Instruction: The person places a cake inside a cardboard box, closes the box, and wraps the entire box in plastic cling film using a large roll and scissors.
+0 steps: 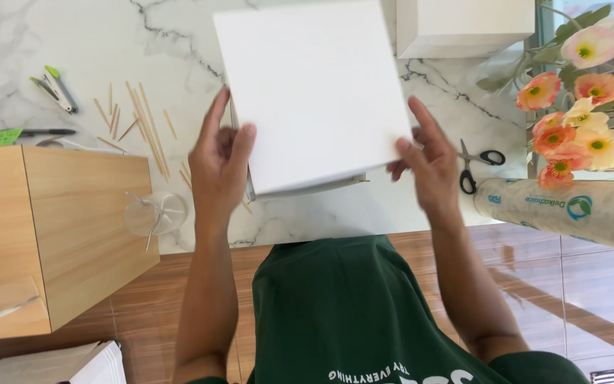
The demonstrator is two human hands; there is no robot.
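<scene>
Your left hand (219, 160) and right hand (428, 160) pinch the white box (314, 92) by its sides above the marble table (392, 206), near the scissors (476, 165).

White box (314, 92), grey-veined white marble table (421, 206), black-handled scissors (479, 165), orange and yellow flowers (580, 107), green apron (349, 306)

Both forearms are bare and reach up and forward from the body, elbows low and spread apart. The left hand (218, 160) is raised with its back to the camera, fingers (216, 114) pointing up and held close together, the thumb angled inward, pressing flat in a grip. The right hand (431, 160) mirrors it on the other side, index finger stretched upward, thumb pinching in, lower fingers curled underneath. Wrists are straight, hands level with each other and well apart.
</scene>
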